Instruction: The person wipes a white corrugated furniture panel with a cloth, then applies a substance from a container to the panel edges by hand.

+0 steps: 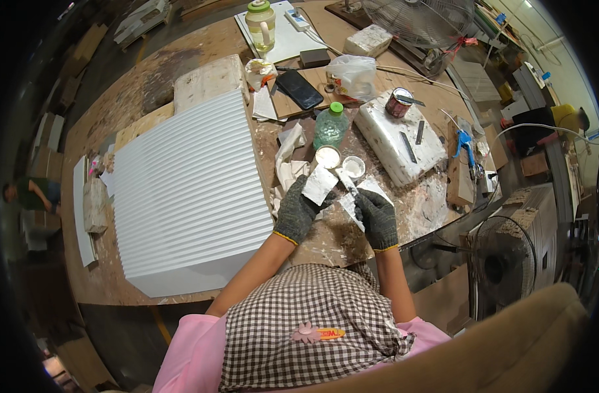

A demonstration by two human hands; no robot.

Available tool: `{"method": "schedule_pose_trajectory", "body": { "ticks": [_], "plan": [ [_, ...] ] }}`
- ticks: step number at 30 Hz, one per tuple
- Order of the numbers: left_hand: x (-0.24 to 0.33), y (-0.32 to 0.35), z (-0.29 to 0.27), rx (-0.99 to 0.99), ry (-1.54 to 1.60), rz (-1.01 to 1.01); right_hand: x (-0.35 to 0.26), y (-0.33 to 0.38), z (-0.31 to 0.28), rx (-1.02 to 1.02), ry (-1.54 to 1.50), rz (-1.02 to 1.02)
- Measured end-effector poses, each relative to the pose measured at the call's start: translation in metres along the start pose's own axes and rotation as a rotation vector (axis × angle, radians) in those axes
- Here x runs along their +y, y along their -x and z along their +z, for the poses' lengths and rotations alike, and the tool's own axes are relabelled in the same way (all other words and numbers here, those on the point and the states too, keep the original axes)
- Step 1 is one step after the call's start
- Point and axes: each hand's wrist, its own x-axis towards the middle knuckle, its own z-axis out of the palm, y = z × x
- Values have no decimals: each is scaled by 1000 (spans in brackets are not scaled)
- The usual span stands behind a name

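Observation:
My left hand (295, 211), in a dark grey knit glove, grips a small white rectangular card (320, 185), tilted up. In my right hand (378, 219), gloved the same way, is a thin white-smeared spatula (347, 180), its tip close to the card. Just beyond stand an open round tub of cream-coloured paste (328, 156) and a small white cup (353, 168). A white-smeared sheet (374, 190) lies by my right hand, partly hidden by it. Left of my hands rests a large white ribbed panel (188, 190).
Behind the tubs stands a green-capped bottle (331, 126). A wrapped white block (398, 147) at right carries a dark can (399, 103) and flat blades. Farther back are a phone (299, 90), a plastic bag (352, 75), a jug (261, 29) and a fan (421, 19). A blue-handled tool (464, 145) lies right.

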Motion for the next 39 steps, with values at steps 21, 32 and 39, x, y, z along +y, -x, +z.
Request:
{"method": "schedule_pose_trajectory", "body": {
  "ticks": [21,32,39],
  "plan": [
    [10,8,-4,25,49,29,-33,-52,-10,275,1081,-797],
    [29,84,-6,132,138,37,-37,-71,77,-74,1425,-787],
    [23,82,-27,16,202,61,-24,-72,82,-17,1206,-1038]
  ]
}}
